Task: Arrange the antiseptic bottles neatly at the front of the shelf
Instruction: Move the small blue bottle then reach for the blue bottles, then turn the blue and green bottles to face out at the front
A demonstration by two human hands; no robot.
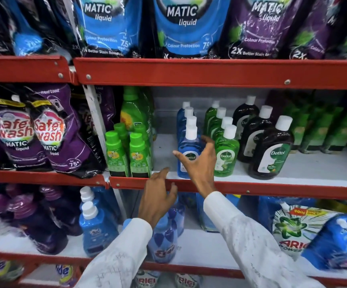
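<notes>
Head view first, and it's the only one, so here goes. Right hand [197,163] is the nearer one to the job: its grip is spread wide, thumb out to the left and fingers [209,142] curling toward the right shoulder of the front blue antiseptic bottle [186,156], palm just in front of the label. I'd say it's touching or about to, hard to tell which; it isn't clamped on anything yet.

That bottle stands upright, long axis vertical, right at the front lip of the shelf [272,189], heading a row of blue ones running back. It sits straight ahead of the grip, slightly left and far of the palm.

Just to its right is the green bottle row [226,150], then the dark brown bottle row [271,148], angled a bit and not all flush with the edge.

Left hand [158,196] is lower, loosely open and empty, fingers resting near the red shelf edge, left of the blue bottle and a bit apart from it. So the right hand looks like the one to nudge things.
</notes>
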